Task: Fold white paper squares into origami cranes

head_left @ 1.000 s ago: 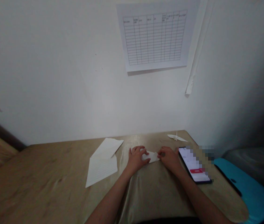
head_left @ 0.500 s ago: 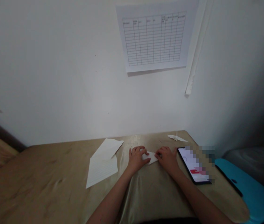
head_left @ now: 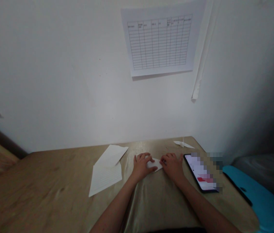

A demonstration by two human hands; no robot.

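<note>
A small folded white paper [head_left: 155, 164] lies on the wooden table [head_left: 42, 181] between my two hands. My left hand [head_left: 141, 166] rests on its left end, fingers curled over it and thumb pressing the fold. My right hand [head_left: 173, 165] presses on the paper's right end with bent fingers. Both hands pinch the paper flat against the tabletop.
Two lined white sheets [head_left: 106, 171] lie left of my hands. A phone [head_left: 201, 173] with a lit screen sits to the right, beside a blue object [head_left: 255, 197] at the table's edge. A folded paper crane [head_left: 183, 143] stands near the wall. A printed grid chart [head_left: 160, 42] hangs above.
My right hand has slid a little to the left along the folded paper, covering more of it. My left hand has stayed in place.
</note>
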